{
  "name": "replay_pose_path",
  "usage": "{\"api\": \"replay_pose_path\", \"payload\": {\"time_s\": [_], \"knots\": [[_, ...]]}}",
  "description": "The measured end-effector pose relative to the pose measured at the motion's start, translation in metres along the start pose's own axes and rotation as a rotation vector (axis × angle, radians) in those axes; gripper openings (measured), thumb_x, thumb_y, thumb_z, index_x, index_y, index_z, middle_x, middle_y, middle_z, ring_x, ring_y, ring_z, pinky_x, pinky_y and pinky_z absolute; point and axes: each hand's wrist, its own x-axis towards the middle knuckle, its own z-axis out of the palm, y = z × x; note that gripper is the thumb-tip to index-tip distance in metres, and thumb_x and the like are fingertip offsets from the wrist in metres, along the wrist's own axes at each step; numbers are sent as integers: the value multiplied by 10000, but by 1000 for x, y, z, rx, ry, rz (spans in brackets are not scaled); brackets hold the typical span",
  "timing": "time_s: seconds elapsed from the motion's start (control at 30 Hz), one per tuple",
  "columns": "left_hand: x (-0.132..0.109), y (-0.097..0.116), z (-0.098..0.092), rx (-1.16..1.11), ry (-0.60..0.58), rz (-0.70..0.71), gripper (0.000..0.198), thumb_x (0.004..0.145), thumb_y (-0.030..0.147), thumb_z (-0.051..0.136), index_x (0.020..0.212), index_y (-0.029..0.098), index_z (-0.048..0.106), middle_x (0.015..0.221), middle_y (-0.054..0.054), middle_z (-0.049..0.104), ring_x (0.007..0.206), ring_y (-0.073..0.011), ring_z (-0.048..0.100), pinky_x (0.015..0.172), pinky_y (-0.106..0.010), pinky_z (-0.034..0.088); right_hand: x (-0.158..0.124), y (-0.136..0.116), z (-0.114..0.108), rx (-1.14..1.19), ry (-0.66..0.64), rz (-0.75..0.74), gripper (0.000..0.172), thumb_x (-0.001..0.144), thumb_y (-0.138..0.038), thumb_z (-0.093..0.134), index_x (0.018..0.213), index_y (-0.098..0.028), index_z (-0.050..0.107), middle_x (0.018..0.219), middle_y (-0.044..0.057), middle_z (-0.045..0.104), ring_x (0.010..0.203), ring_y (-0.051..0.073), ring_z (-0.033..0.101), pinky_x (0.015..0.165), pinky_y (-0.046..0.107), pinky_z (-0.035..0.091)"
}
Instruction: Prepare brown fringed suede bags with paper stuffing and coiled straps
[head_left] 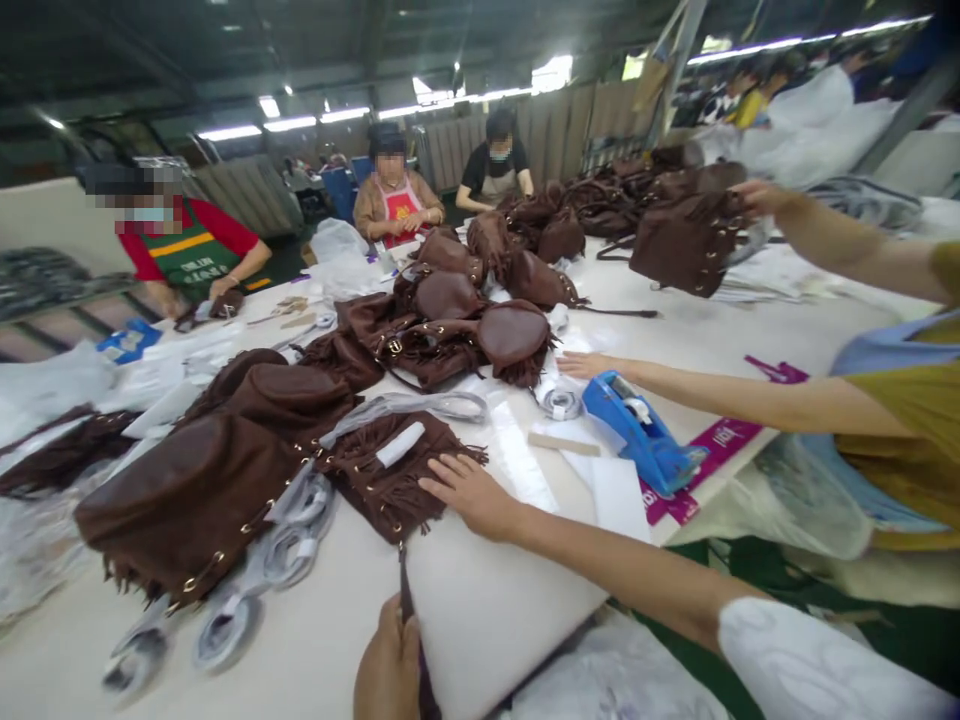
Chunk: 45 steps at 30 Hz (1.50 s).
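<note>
My left hand (388, 660) is closed around a dark brown strap (407, 590) at the bottom centre. That strap runs up to the lower corner of a brown fringed bag (394, 465) lying on the table. A white paper roll or wrap (400, 445) lies on the bag. My right hand (474, 492) has its fingers spread, resting at the bag's right edge on the fringe. A strap in clear plastic (420, 405) lies along the bag's upper side.
Brown bags (202, 490) are heaped left and ahead on the white table (510, 610). A blue tape dispenser (637, 430) stands at right. A co-worker's arms (720, 395) reach in from the right, one hand holding a brown bag (682, 245). Several people work across the table.
</note>
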Motion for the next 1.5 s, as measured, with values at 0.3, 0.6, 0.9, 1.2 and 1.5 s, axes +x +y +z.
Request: {"api": "replay_pose_path", "payload": {"time_s": [0.3, 0.6, 0.9, 1.2, 1.5], "knots": [[25, -5, 0, 109, 216, -70, 359, 881, 394, 375, 1112, 191, 559, 921, -91, 711, 837, -262, 664, 681, -333, 483, -213, 51, -74, -160, 64, 1052, 346, 906, -517, 504, 770, -201, 537, 735, 22, 625, 683, 182, 589, 563, 274, 351], [47, 22, 4, 130, 295, -34, 346, 949, 380, 333, 1177, 215, 535, 827, -44, 685, 725, -211, 641, 626, -293, 441, -201, 68, -69, -34, -136, 1253, 426, 868, -571, 531, 1066, -198, 470, 896, 47, 677, 777, 230, 671, 562, 277, 389], [-12, 19, 11, 372, 283, 127, 427, 961, 336, 267, 1293, 106, 405, 1229, -157, 546, 1108, -267, 566, 856, -359, 489, -164, 87, -82, -298, -114, 1017, 239, 962, -332, 426, 1107, -170, 524, 977, 126, 666, 766, 243, 660, 546, 294, 432], [-26, -2, 8, 229, 211, -10, 357, 933, 354, 312, 1168, 164, 503, 1129, -113, 632, 1049, -241, 611, 866, -352, 482, -191, 62, -40, -125, 115, 399, 393, 920, -356, 523, 1261, -160, 530, 1394, 164, 479, 1311, 312, 402, 1045, 502, 393], [1, 15, 3, 123, 239, 24, 349, 901, 357, 340, 1150, 187, 517, 1125, -99, 639, 1056, -252, 605, 896, -383, 466, -149, 117, -53, -33, 183, 399, 376, 934, -335, 482, 1229, -118, 565, 1363, 199, 510, 1314, 303, 426, 1064, 517, 395]]}}
